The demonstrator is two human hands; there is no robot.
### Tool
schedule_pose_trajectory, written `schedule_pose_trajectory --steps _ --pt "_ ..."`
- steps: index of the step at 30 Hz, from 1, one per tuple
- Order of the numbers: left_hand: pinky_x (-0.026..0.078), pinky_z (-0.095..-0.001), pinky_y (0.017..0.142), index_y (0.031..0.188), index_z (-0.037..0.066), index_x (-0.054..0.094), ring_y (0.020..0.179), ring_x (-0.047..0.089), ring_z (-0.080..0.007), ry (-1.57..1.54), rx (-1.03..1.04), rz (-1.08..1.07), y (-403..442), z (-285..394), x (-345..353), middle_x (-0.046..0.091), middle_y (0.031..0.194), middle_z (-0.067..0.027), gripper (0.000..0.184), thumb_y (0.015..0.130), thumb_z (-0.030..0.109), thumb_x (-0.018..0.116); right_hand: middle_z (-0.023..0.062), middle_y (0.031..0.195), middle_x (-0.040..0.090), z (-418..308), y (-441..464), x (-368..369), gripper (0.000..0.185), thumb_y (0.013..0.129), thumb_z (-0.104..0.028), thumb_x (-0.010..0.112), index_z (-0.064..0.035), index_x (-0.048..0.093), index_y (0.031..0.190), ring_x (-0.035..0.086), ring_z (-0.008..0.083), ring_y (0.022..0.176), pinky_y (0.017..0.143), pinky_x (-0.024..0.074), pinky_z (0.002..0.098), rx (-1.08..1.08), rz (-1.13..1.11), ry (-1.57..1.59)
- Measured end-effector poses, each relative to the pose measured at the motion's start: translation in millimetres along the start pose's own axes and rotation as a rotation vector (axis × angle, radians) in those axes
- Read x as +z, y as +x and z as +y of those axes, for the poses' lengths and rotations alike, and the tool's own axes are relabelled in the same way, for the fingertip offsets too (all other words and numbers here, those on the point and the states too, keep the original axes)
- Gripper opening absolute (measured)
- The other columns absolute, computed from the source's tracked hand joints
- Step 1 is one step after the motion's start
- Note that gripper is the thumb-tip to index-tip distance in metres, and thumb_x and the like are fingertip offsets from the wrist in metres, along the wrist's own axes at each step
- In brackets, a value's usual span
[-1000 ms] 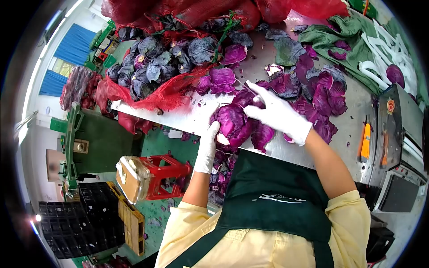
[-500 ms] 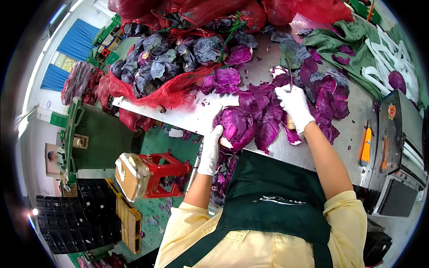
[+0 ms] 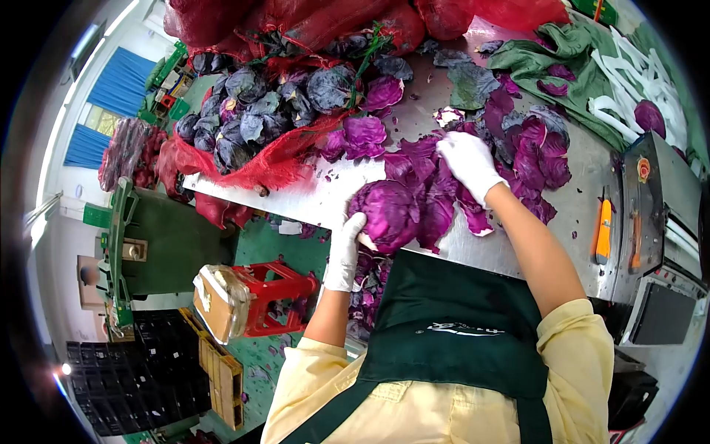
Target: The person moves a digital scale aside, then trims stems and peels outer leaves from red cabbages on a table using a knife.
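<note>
My left hand, in a white glove, grips a purple cabbage from its left side, thumb on top, at the table's near edge. To its right, my right hand, also gloved, bends over loose purple cabbage leaves with its fingers closed. What those fingers hold, if anything, is hidden; no knife shows there now. Just beyond them lies a cut piece with a pale stem. More purple leaves are heaped to the right of this hand.
A red mesh bag of dark cabbages fills the table's left side, with full red sacks behind. An orange-handled tool lies at right beside a metal machine. A red stool carrying a box stands left, below table height.
My right hand has moved slightly left and turned over; the knife seen in it earlier is out of sight. My left hand still holds the cabbage. The view has shifted slightly.
</note>
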State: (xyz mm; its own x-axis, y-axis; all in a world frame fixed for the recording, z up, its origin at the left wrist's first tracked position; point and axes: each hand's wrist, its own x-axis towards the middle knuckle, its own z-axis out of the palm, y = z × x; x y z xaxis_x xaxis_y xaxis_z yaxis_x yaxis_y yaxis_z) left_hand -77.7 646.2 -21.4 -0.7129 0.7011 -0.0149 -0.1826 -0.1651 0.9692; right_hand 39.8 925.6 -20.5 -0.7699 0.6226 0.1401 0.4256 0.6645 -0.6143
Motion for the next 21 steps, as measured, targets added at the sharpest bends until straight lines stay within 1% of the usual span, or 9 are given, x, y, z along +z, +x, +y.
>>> schedule_pose_trajectory --steps 1,4,6,8,10,13,14,16,21 --pt "0.041 -0.0401 0.111 0.144 0.003 0.046 0.126 0.054 -0.0255 -0.08 -0.02 0.082 2 -15 -9 0.055 0.137 -0.0136 0.06 0.091 0.03 0.06 0.0211 0.087 0.069 9 1 2 0.031 0.092 -0.032 0.056 -0.0059 0.071 0.095 0.067 0.0403 0.086 0.081 0.0515 0.0481 0.196 -0.028 0.066" --pt "0.044 -0.0362 0.107 0.146 0.0 0.042 0.121 0.055 -0.0237 -0.211 -0.07 0.15 5 -18 -12 0.053 0.136 -0.0143 0.057 0.094 0.019 0.056 0.0153 0.114 0.065 -53 -47 -31 0.036 0.091 -0.034 0.063 -0.0127 0.065 0.12 0.067 0.0339 0.101 0.088 0.0518 0.0429 -0.119 0.005 0.143" --pt "0.043 -0.0357 0.108 0.145 -0.001 0.044 0.122 0.055 -0.0241 -0.135 -0.049 0.114 7 -11 -3 0.054 0.136 -0.0144 0.055 0.096 0.021 0.055 0.012 0.122 0.06 -69 -57 -21 0.044 0.087 -0.037 0.072 -0.0147 0.063 0.123 0.065 0.0302 0.107 0.09 0.0514 0.0408 -0.286 -0.14 0.338" --pt "0.042 -0.0362 0.109 0.144 -0.001 0.046 0.126 0.053 -0.0247 -0.014 -0.068 0.061 10 -7 -2 0.053 0.138 -0.015 0.053 0.096 0.02 0.054 0.0126 0.113 0.062 -88 -63 -21 0.048 0.084 -0.041 0.076 -0.013 0.063 0.12 0.067 0.0299 0.101 0.087 0.0524 0.0398 -0.241 -0.281 0.212" --pt "0.041 -0.0376 0.111 0.143 0.0 0.047 0.127 0.052 -0.0249 -0.063 -0.063 0.089 14 -13 -7 0.052 0.139 -0.0156 0.052 0.095 0.019 0.053 0.0119 0.101 0.064 -75 -61 2 0.039 0.088 -0.039 0.072 -0.009 0.064 0.111 0.068 0.0315 0.09 0.08 0.0541 0.0414 -0.346 -0.18 0.235" --pt "0.039 -0.039 0.113 0.143 0.002 0.047 0.128 0.051 -0.0249 -0.161 -0.072 0.108 9 -18 -15 0.052 0.14 -0.015 0.054 0.093 0.019 0.054 0.015 0.087 0.067 -46 -43 12 0.023 0.097 -0.028 0.062 -0.0047 0.062 0.096 0.068 0.0354 0.08 0.071 0.0542 0.046 -0.437 0.214 0.074" --pt "0.039 -0.039 0.113 0.143 0.002 0.047 0.128 0.051 -0.0249 -0.157 -0.073 0.106 8 -18 -14 0.052 0.14 -0.015 0.054 0.093 0.019 0.054 0.0172 0.088 0.067 -31 -35 18 0.024 0.098 -0.027 0.06 -0.0033 0.062 0.096 0.067 0.037 0.082 0.073 0.0539 0.0465 -0.198 0.128 0.078" --pt "0.037 -0.038 0.114 0.145 0.003 0.046 0.131 0.049 -0.0248 -0.142 0.03 0.073 10 -14 -10 0.05 0.143 -0.015 0.056 0.092 0.019 0.053 0.0181 0.093 0.067 -6 -31 17 0.025 0.099 -0.027 0.057 -0.0025 0.062 0.095 0.066 0.0389 0.086 0.076 0.0529 0.048 -0.082 0.122 -0.013" --pt "0.028 -0.0396 0.119 0.149 0.005 0.042 0.14 0.041 -0.0263 0.343 0.283 0.29 -7 14 26 0.043 0.152 -0.0129 0.049 0.104 0.023 0.05 0.0175 0.106 0.067 -37 -49 -15 0.031 0.097 -0.03 0.06 -0.0052 0.066 0.114 0.065 0.0338 0.101 0.089 0.0509 0.0413 -0.043 -0.011 0.119"
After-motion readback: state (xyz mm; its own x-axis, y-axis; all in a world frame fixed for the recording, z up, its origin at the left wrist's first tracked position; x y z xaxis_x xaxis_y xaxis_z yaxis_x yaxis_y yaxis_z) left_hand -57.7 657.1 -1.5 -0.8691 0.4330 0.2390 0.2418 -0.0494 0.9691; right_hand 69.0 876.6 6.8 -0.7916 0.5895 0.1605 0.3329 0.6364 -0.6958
